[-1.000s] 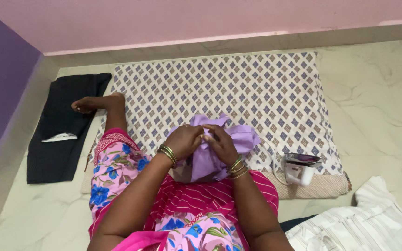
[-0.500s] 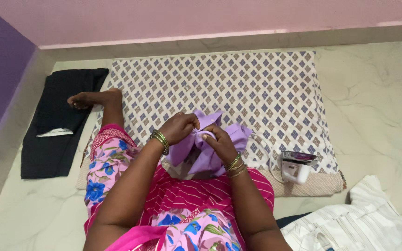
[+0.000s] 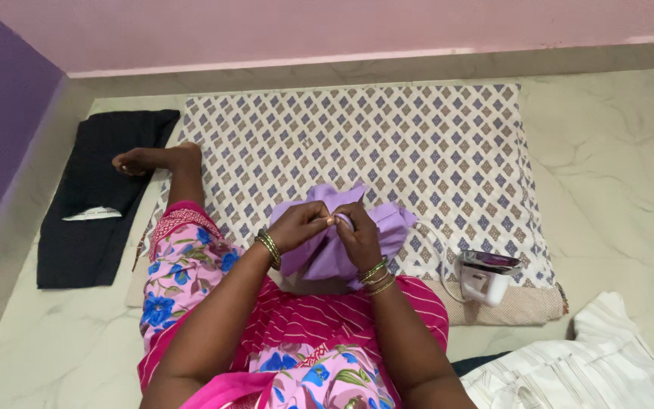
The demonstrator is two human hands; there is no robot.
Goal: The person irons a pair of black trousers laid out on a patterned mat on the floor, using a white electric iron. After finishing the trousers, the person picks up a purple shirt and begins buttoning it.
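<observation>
Mostly soft fabrics: a lilac cloth [image 3: 334, 242], thin and crumpled into a loose bunch, is held up over the person's lap at the near edge of a patterned mat [image 3: 387, 144] with small diamond shapes in rows, flat on a pale marbled floor [image 3: 615, 189]. Left hand [image 3: 297, 225] is curled, fingers pinching the top of the cloth; right hand [image 3: 357, 235] is also closed on the cloth, fingertips meeting the left hand's at one spot. Both wrists carry gold bangles. What exactly sits between the fingertips is too small to make out. Lower part of the cloth is hidden behind the hands and forearms. A white iron [image 3: 484, 274] with a dark shiny top stands on the mat's near right corner, just beside the cloth, a thin cord looping from it. A black folded garment [image 3: 100, 204] lies flat left of the mat with a small white piece on it; a bare foot [image 3: 153, 159] rests between the garment and the mat. A white striped cloth [image 3: 584, 371], rumpled, is cut off at the bottom right corner. The person's lap shows pink striped and floral fabric, also cut off at the bottom.
</observation>
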